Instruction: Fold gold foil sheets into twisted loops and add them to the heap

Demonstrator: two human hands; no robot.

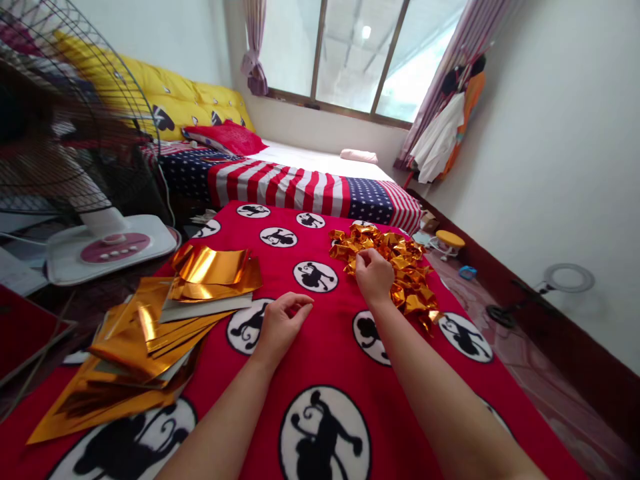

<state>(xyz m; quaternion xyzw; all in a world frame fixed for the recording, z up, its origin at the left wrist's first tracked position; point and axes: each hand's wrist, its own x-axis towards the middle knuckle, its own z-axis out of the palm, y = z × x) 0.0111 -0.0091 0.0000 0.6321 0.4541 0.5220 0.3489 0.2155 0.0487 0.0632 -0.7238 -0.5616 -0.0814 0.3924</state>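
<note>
My left hand (283, 325) hovers low over the middle of the red cloth with monkey figures (330, 363). Its fingers are loosely bent, the thumb a little apart from them, and nothing shows between them. My right hand (375, 275) is closed at the left side of a heap of folded gold foil pieces (413, 270); whether its fingers hold a piece is hidden. To the left of my left hand lies a loose stack of flat gold foil sheets (165, 333), some with pale undersides showing.
A fan (113, 237) with a white base stands at the left edge. Behind the table is a bed (300, 190) with a striped cover and a red pillow (227, 137). On the floor at right are a yellow stool (450, 239) and a ring light (569, 277).
</note>
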